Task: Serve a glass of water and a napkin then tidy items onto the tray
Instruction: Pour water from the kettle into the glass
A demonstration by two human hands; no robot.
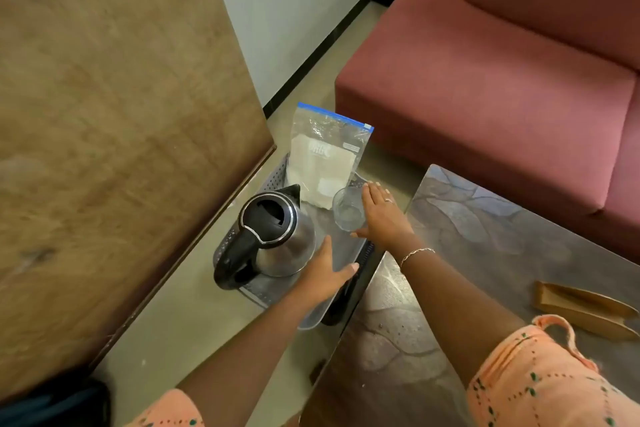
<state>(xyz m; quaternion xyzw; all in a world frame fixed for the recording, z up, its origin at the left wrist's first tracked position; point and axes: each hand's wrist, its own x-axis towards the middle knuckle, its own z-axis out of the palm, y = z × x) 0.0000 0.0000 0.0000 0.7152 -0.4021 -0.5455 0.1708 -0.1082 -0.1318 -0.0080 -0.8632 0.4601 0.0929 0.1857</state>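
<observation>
Tray (277, 291): on the floor, carrying everything.
Kettle (277, 236): heavy steel — we'd lift by its handle.
Napkin bag (325, 156): soft, slippery.
Glass (347, 210): fragile — we'd grip its sides.
Right hand (381, 213): spread beside glass.
Left hand (327, 276): open, empty.

Short peach sleeves (540, 388) with dark dotted lines, thin bracelet (415, 253), ring (388, 200) on the right hand (382, 215).
</observation>
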